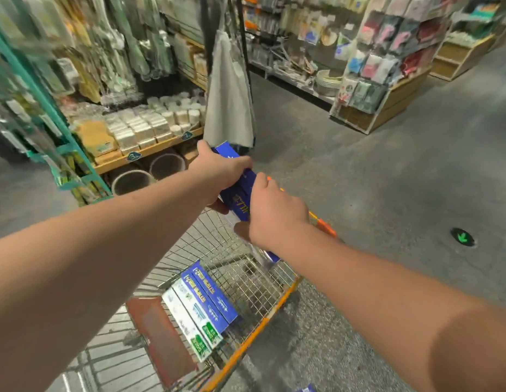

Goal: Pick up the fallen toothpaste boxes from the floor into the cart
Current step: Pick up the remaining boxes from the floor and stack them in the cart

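Both hands hold a long blue toothpaste box (pixel 237 195) above the far end of the wire cart (pixel 277 306). My left hand (pixel 217 171) grips its far end and my right hand (pixel 274 213) grips its near end. Inside the cart lie several toothpaste boxes side by side, two blue ones (pixel 210 295) and white-and-green ones (pixel 186 318). Another blue box (pixel 305 388) shows partly on the floor at the bottom edge, right of the cart.
A red child-seat flap (pixel 158 335) sits at the cart's near end. Shelves of packaged goods (pixel 138 128) stand left, with round bins (pixel 131 181) beneath. More shelving (pixel 382 80) stands at the back right. A green arrow marker (pixel 462 237) lies on the grey floor.
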`<state>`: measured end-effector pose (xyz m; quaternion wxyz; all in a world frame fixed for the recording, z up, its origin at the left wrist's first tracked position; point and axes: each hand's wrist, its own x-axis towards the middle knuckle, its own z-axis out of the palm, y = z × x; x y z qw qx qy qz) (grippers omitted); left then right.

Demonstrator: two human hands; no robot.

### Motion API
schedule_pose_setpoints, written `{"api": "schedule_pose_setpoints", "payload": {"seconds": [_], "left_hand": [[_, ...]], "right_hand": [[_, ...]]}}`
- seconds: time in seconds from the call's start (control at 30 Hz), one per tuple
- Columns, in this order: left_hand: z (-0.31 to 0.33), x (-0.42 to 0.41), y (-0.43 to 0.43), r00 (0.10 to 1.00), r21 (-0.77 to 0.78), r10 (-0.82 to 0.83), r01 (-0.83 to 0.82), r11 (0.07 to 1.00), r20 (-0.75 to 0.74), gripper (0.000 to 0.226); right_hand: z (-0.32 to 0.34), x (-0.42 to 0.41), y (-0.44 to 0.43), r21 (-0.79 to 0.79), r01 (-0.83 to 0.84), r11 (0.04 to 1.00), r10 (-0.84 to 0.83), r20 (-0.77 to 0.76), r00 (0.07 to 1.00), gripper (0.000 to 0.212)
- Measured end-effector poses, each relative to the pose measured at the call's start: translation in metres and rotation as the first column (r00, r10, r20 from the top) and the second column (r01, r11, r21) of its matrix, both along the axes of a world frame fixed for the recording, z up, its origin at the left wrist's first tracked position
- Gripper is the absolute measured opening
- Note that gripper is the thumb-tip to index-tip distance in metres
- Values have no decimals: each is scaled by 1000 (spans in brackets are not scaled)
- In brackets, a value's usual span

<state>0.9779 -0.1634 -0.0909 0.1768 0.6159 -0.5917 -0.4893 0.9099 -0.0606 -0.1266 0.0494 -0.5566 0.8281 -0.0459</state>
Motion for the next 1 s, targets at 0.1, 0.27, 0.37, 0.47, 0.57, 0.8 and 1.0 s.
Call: {"api": "schedule_pose_setpoints", "payload": {"seconds": [0.1,0.27,0.37,0.47,0.57,0.8,1.0], "left_hand": [[-24,0,-17,997,28,77,-77,997,-13,73],[-82,1,-47,962,-74,240,-231,970,134,66],[-129,3,-71,932,-135,244,-215,967,267,75],[-181,4,-95,912,-134,199,-161,978,359,76],[-231,3,-114,913,-70,140,-123,990,384,76],[-324,-8,-126,899,-11,-21,29,1000,437,84],[-387,7,-123,834,45,-189,194,980,518,82]], "right_hand": [[-23,-5,-21,8,-66,998,66,8,998,88],[-71,-6,-55,48,-142,989,140,45,989,86],[-108,-4,-75,102,-144,984,138,66,988,89],[-155,0,-97,171,-118,978,100,110,989,90],[-204,3,-113,269,-82,960,40,159,987,95],[-287,2,-123,427,15,904,-100,177,979,88],[-357,17,-123,493,62,868,-148,136,980,59]]}}
